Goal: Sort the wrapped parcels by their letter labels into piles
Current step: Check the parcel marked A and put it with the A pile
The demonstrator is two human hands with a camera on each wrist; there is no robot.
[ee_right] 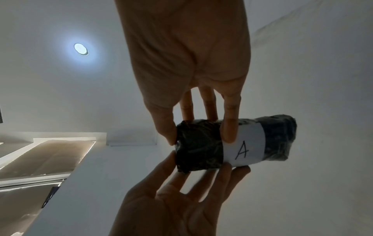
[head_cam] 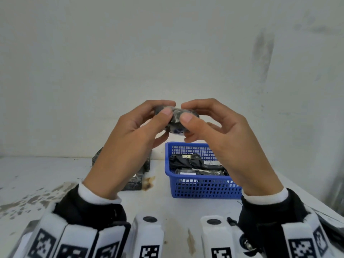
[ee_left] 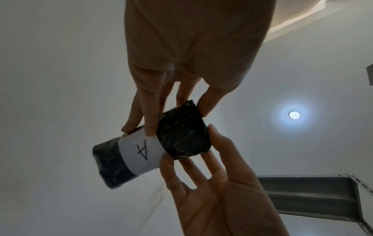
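I've got both hands up in front of the wall, gripping one black-wrapped parcel between them: left hand pinches its left end, right hand its right end, thumbs on top, fingers curled underneath. It's held well above the table, not in any pile yet.

Progress, my guess: partway. A few wrapped parcels already sit on the table behind my left hand, a pile probably, labels hidden. The blue basket still has several dark parcels in it, so sorting is not done.

Writing: both wrist views show a white paper band round the held parcel with a handwritten "A". In the basket one white label reads "A"; another, further back, is too small to read. No brands visible.
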